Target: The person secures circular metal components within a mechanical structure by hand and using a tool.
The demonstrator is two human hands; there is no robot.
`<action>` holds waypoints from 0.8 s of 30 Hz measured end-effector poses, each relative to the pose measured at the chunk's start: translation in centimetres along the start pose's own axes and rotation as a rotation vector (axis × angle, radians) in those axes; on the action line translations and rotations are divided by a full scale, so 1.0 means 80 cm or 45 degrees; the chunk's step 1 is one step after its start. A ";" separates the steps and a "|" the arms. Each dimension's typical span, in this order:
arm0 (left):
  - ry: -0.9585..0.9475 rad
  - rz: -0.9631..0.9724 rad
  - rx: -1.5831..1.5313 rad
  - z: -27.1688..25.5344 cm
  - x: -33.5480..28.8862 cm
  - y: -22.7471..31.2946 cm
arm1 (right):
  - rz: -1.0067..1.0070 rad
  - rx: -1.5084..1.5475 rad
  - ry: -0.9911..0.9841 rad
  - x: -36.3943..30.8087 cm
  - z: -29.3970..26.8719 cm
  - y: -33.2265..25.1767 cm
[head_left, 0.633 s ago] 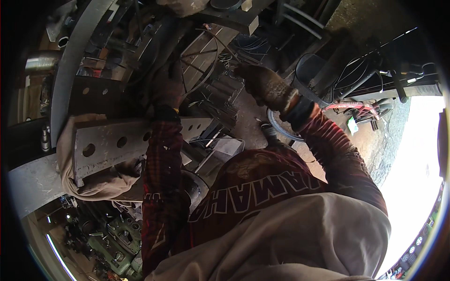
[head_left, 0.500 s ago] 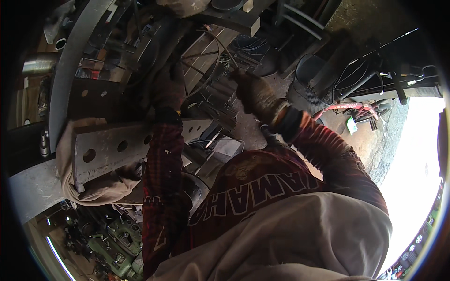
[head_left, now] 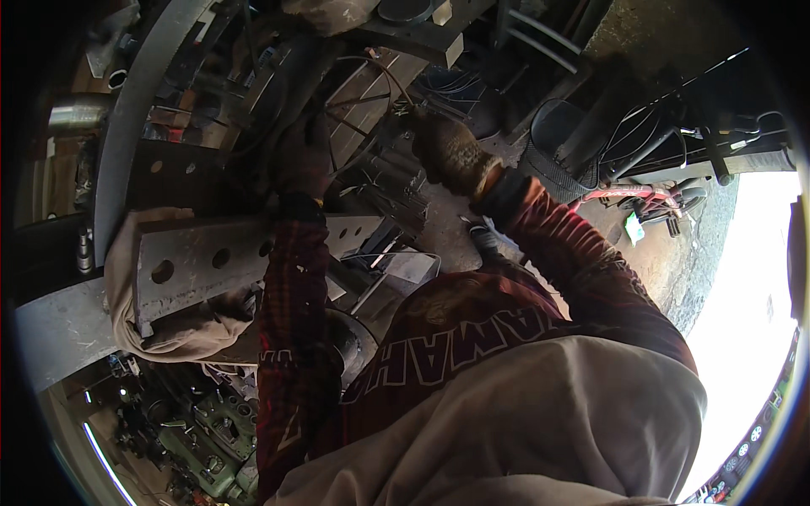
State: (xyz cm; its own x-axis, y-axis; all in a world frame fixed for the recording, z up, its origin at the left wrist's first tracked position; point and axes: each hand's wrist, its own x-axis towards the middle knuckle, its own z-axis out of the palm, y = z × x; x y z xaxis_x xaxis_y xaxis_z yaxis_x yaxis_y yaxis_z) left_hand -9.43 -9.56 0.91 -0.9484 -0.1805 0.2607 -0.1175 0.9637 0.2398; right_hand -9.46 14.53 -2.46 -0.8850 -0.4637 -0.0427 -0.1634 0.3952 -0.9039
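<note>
My left hand (head_left: 301,160), in a dark glove, reaches forward past the perforated metal bar (head_left: 198,261) and lies against a dark machine part (head_left: 291,80). Its fingers are lost in shadow, so their grip cannot be made out. In a worn brown glove, my right hand (head_left: 451,148) is closed beside a spoked metal wheel (head_left: 359,101). A thin curved brown rod or cable (head_left: 395,78) runs over the wheel to its fingertips. The bar has a row of round holes and lies over a bunched beige cloth (head_left: 190,341).
A long curved-looking metal strip (head_left: 126,126) stands at the left. Below the wheel lie several metal rods (head_left: 384,198). A mesh basket (head_left: 557,164) and a red tool-like frame (head_left: 624,192) are to the right. Green machinery (head_left: 202,451) stands lower left.
My right hand has moved slightly left and up, closer to the wheel. The thin rod or cable at its fingertips now bends nearer the rim. My left hand has stayed nearly in place.
</note>
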 end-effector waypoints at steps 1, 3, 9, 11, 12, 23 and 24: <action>0.045 0.062 -0.040 0.006 0.000 -0.006 | 0.023 0.017 -0.047 0.000 -0.003 -0.001; 0.136 0.181 -0.116 0.014 0.002 -0.022 | -0.025 -0.001 -0.089 0.005 -0.002 -0.004; 0.143 0.215 -0.227 0.026 0.004 -0.014 | 0.189 1.279 0.478 0.013 0.071 -0.022; 0.003 0.229 -0.161 0.007 0.008 0.006 | 0.474 1.789 0.690 0.036 0.110 -0.041; -0.073 0.249 -0.140 0.001 0.007 0.011 | 0.552 1.521 0.765 0.048 0.121 -0.041; 0.020 0.313 -0.001 0.021 0.001 -0.048 | 0.491 1.215 0.427 -0.023 0.088 -0.050; 0.052 0.328 0.003 0.018 -0.002 -0.053 | 0.487 1.111 0.404 -0.019 0.080 -0.045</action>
State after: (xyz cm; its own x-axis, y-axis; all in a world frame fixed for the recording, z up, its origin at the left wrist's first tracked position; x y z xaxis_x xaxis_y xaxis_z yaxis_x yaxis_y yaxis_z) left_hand -9.23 -13.35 -1.52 -0.9346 0.0630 0.3502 0.1255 0.9793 0.1587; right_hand -4.74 8.77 -1.88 -0.9074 -0.1437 -0.3949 0.4202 -0.3049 -0.8546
